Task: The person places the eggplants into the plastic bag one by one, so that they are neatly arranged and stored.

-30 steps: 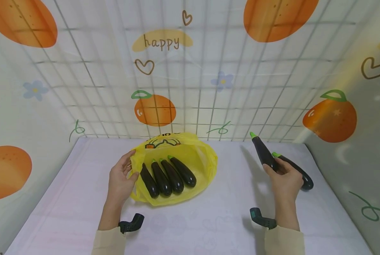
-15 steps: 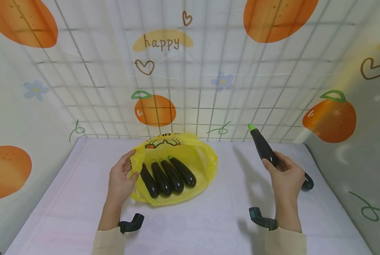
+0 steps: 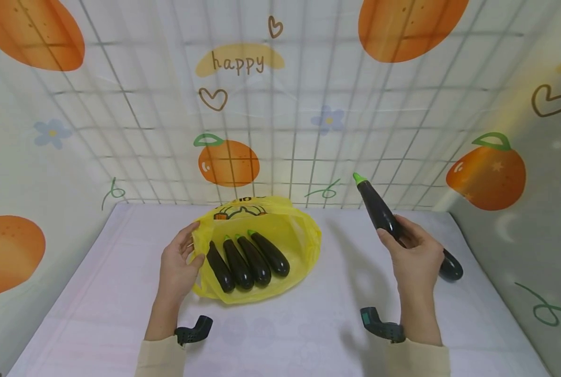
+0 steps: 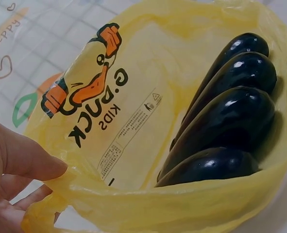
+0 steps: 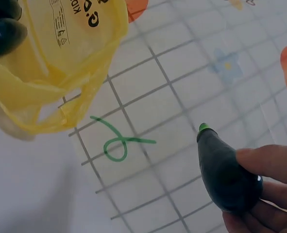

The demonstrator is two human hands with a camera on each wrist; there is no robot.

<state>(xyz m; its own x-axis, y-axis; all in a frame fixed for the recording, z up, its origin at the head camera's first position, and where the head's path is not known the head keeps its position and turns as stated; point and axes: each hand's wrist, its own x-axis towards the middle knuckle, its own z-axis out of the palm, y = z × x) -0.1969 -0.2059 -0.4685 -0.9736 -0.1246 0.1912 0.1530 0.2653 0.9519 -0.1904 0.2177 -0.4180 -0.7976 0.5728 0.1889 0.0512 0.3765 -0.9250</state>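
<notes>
A yellow plastic bag (image 3: 304, 235) lies on the table with its mouth facing me, several dark eggplants (image 3: 254, 262) side by side inside it. My left hand (image 3: 179, 264) pinches the bag's left edge between thumb and fingers; the left wrist view shows the thumb (image 4: 34, 158) on the film. To the right, my right hand (image 3: 414, 259) holds another eggplant (image 3: 377, 207) above the table, its green stem end pointing up and to the left. One more eggplant (image 3: 451, 267) rests on the table behind that hand, which partly hides it.
The white table (image 3: 280, 340) is bounded by a printed cloth back wall (image 3: 290, 104) with a grid and oranges. Side cloths stand at the left and right. Each wrist wears a black camera mount (image 3: 195, 330).
My right hand has lifted the eggplant higher and shifted it slightly left, its stem end rising. The left hand and bag have stayed in place.
</notes>
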